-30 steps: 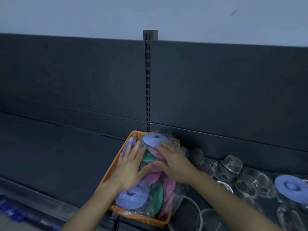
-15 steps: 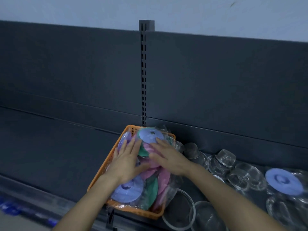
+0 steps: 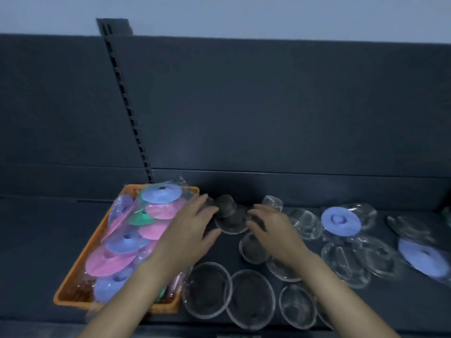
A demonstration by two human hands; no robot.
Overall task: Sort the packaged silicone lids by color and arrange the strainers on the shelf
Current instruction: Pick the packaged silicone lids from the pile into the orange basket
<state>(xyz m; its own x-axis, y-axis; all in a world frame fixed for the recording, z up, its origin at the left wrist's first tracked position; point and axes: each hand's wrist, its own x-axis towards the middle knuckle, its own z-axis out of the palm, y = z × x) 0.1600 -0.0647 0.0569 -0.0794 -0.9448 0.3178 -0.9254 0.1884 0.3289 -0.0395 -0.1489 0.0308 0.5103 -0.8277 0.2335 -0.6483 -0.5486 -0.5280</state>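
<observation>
Head view: packaged silicone lids [image 3: 146,230] in blue, pink and green fill the orange basket [image 3: 73,296]. The left hand [image 3: 188,230] hovers over the basket's right edge, fingers loose, gripping nothing. Right of the basket, the right hand [image 3: 273,230] curls above upturned strainers [image 3: 229,215], and I cannot tell whether it grasps one. 2 blue lids [image 3: 340,220] lie farther right.

No legible text — (none anywhere)

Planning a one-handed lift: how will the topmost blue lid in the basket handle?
Probably floppy: the blue lid looks thin, like silicone. Its glossy wrapper may slip in a grip. Likely light, perched atop the pile in the orange basket.
</observation>
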